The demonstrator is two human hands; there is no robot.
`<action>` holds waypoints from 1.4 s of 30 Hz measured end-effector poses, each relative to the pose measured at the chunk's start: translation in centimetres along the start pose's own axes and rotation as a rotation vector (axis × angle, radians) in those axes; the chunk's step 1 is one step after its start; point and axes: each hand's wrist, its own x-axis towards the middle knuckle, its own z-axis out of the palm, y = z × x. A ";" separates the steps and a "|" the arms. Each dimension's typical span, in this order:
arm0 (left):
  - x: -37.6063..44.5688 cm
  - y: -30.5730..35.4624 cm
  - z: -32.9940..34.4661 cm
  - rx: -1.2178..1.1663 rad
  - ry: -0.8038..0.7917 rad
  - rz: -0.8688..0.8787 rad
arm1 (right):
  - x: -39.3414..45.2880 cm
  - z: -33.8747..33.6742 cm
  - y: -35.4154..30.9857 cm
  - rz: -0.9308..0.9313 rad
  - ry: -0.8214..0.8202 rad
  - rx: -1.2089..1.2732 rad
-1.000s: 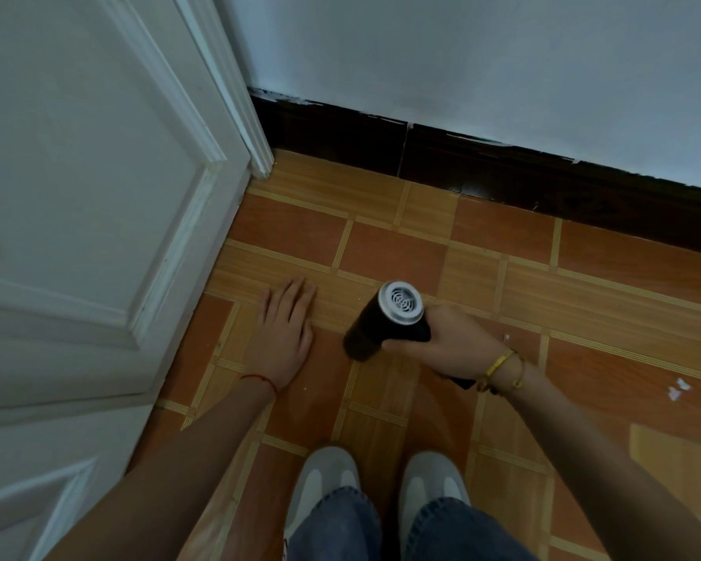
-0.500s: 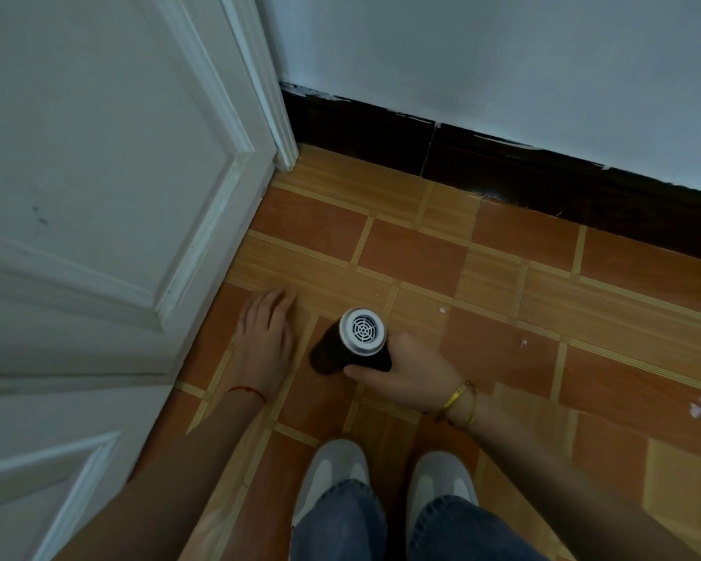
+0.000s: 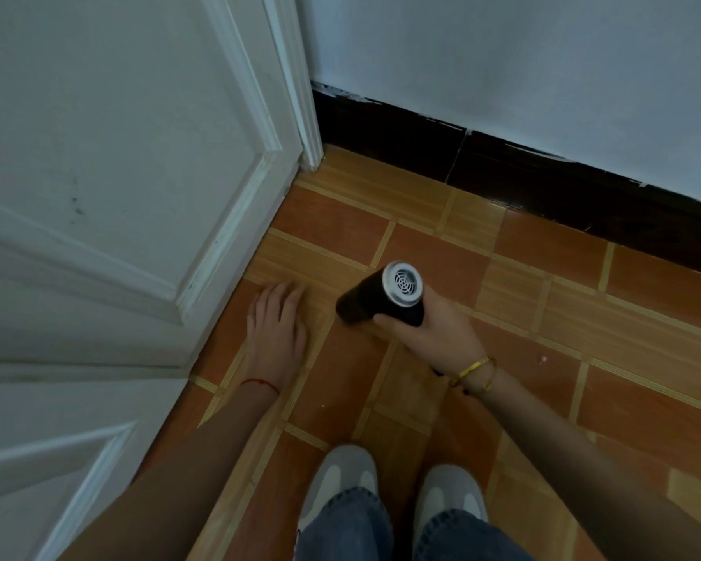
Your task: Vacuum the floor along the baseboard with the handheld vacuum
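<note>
Nearest, two grey-and-white shoes (image 3: 397, 487) stand on the orange-brown tiled floor (image 3: 644, 402); the left hand (image 3: 277, 333) lies flat on the tiles, fingers straight, holding nothing; just beside it the right hand (image 3: 434, 334) wraps the black cylindrical handheld vacuum with silver vented end cap (image 3: 381, 295), nose angled down at the floor; judged light, rigid, smooth, best gripped mid-barrel; beyond, well apart, runs the dark glossy baseboard (image 3: 543, 180).

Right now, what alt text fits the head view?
A right hand grips a black handheld vacuum, angled down at the tiled floor short of the dark baseboard; the left hand rests flat beside a white door.
</note>
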 end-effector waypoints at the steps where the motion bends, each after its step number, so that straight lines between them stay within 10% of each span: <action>1: 0.5 0.1 0.2 0.007 -0.002 -0.005 | 0.6 -0.3 0.1 -0.004 0.069 -0.015; 16: 5.2 1.8 2.1 0.090 -0.006 -0.186 | 7.0 -2.4 1.7 0.034 0.365 0.063; 42: 5.3 2.1 2.3 0.135 0.003 -0.200 | 15.7 -0.4 -1.0 0.047 0.375 0.194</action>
